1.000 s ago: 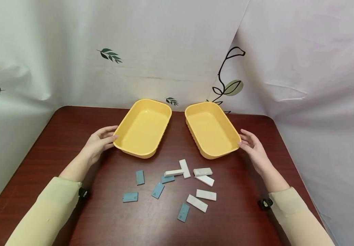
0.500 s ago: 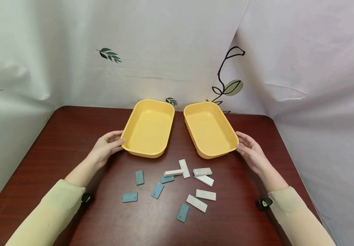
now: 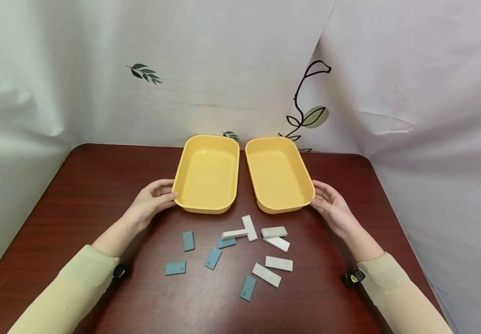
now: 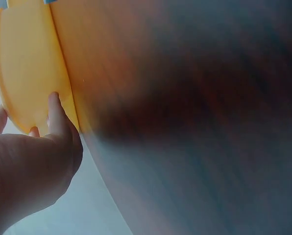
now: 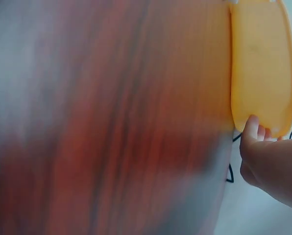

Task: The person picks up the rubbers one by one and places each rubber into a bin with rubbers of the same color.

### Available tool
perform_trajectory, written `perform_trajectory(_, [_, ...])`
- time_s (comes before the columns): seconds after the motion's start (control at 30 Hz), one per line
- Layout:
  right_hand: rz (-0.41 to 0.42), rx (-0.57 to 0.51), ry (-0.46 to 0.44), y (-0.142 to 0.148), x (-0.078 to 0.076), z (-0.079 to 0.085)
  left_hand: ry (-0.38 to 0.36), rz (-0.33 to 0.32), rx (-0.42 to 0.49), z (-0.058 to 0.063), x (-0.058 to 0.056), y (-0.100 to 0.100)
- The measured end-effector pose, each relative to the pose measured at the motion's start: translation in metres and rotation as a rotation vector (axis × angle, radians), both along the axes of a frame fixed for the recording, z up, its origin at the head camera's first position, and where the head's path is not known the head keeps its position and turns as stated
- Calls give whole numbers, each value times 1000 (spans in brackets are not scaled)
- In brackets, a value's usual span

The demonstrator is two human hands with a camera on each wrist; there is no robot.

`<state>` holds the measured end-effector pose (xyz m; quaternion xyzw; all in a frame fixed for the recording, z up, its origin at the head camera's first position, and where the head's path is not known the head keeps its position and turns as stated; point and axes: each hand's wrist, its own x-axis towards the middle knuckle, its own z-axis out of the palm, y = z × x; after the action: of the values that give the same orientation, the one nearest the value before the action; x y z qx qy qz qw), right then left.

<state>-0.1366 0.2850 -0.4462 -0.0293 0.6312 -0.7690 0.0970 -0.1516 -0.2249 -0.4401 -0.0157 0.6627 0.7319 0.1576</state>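
Note:
Two yellow plastic trays stand side by side at the back of the table in the head view, a narrow gap between them. My left hand (image 3: 150, 204) holds the left tray (image 3: 208, 178) at its near left corner, thumb at the rim and fingers along the outer wall. At the near right corner of the right tray (image 3: 279, 178), my right hand (image 3: 334, 208) grips in the same way. Both wrist views show fingers against the outer walls of the left tray (image 4: 31, 68) and the right tray (image 5: 263, 63). Neither tray has anything inside.
In front of the trays lie several blue-grey flat blocks (image 3: 213, 258) and several white blocks (image 3: 266, 275), some overlapping. The dark red-brown table (image 3: 307, 301) ends at a white patterned curtain (image 3: 207, 69) behind and at both sides.
The left tray has slid right and turned straighter under my left hand. My right hand has closed onto the right tray's corner and brought it left, so the gap between the trays has narrowed.

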Motion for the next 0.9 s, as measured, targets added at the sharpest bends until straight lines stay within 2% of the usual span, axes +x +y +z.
perform_trajectory(0.4, [-13,-55,-14,-15,2,0,21,-17,-12,-2,-1,12])
perform_trajectory(0.9, [-27,-32,-62,-24,2,1,-3,-26,-69,-2,0,19])
